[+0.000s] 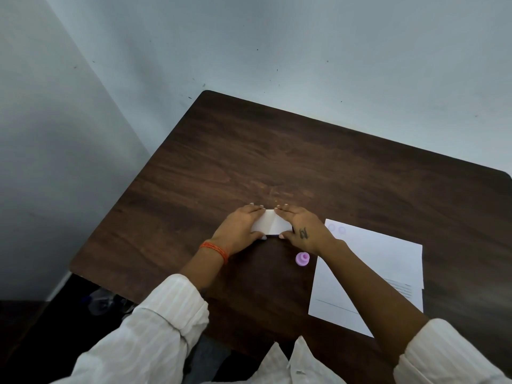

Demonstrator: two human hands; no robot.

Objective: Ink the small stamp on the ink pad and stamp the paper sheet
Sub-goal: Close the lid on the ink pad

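Observation:
A small white rectangular ink pad case (pixel 272 224) lies on the dark wooden table (pixel 277 151), lid closed as far as I can tell. My left hand (pixel 241 228) grips its left end and my right hand (pixel 300 227) grips its right end, thumbs along the near edge. A small lilac stamp (pixel 302 258) stands upright on the table just near of my right hand, untouched. The white paper sheet (pixel 388 261) lies to the right, partly under my right forearm, with two faint round stamp marks (pixel 336 229) near its far left corner.
A pale wall rises behind and to the left of the table. The table's left edge runs diagonally close to my left arm. Dark floor with some bluish clutter (pixel 102 300) shows below the table's near left corner.

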